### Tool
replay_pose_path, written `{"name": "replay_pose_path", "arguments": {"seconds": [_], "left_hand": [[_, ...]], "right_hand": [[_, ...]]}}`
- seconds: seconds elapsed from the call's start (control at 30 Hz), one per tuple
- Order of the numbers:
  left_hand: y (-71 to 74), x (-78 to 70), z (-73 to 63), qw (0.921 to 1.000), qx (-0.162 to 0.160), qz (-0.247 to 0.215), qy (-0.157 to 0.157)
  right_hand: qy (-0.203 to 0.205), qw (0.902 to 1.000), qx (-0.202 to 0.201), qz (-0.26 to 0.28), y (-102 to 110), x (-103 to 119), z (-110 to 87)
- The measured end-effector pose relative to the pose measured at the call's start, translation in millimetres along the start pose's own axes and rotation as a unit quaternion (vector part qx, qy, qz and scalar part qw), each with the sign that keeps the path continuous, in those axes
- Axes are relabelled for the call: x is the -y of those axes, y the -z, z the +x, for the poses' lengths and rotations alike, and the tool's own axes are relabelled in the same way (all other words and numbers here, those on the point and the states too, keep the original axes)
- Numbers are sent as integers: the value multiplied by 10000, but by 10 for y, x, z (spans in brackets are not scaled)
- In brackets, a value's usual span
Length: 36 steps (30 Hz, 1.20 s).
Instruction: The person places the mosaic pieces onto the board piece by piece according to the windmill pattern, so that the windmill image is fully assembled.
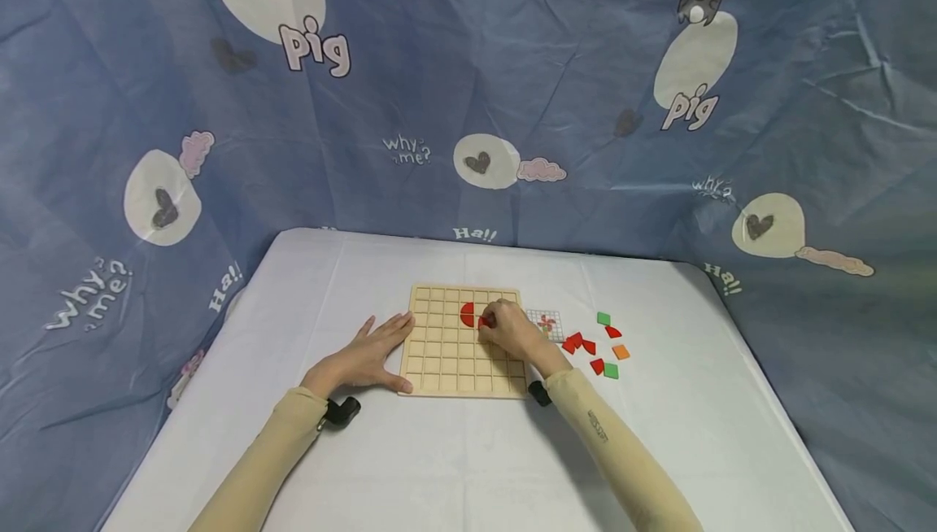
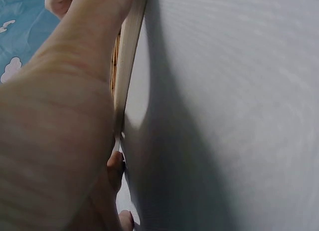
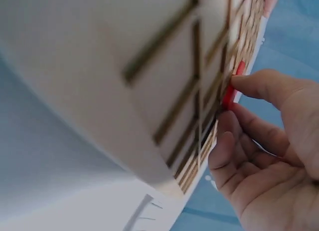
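Observation:
A wooden grid board (image 1: 439, 357) lies flat with square recesses. Two red quarter-round pieces (image 1: 468, 320) sit in neighbouring cells in its upper middle. Just right of them, my right hand (image 1: 512, 329) pinches another red piece (image 3: 230, 97) between thumb and fingertips, low over the cells. Its other fingers curl loosely in the right wrist view. My left hand (image 1: 369, 353) rests with spread fingers along the board's left edge, thumb near the lower corner. In the left wrist view the forearm (image 2: 60, 126) covers much of the board.
A small pattern card (image 1: 545, 322) with a red and green figure lies right of the board. Further right are several loose red pieces (image 1: 576, 340), green squares (image 1: 611, 371) and an orange square (image 1: 621, 351). A white cloth (image 1: 410, 467) covers the table; a blue printed curtain (image 1: 410, 109) hangs behind.

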<state>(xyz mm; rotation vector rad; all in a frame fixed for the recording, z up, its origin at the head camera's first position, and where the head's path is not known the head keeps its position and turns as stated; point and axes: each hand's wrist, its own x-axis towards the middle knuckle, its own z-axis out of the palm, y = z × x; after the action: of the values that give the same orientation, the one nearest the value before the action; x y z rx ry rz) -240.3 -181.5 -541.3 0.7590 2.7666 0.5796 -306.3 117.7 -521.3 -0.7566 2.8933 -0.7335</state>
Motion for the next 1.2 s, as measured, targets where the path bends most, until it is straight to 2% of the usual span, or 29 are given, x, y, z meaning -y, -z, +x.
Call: {"name": "replay_pose_path", "arguments": {"seconds": [0.17, 0.7, 0.93, 1.2], "left_hand": [[6, -3, -3, 10000, 3, -35, 14], [3, -1, -3, 10000, -37, 19, 5], [-5, 2, 3, 10000, -53, 13, -8], [2, -8, -7, 10000, -58, 16, 3]], "right_hand": [[-7, 9997, 206, -109, 44, 21, 57], [170, 9993, 196, -259, 12, 15, 85], [-16, 9995, 271, -134, 13, 20, 78], [-29, 9997, 221, -134, 9, 35, 70]]}}
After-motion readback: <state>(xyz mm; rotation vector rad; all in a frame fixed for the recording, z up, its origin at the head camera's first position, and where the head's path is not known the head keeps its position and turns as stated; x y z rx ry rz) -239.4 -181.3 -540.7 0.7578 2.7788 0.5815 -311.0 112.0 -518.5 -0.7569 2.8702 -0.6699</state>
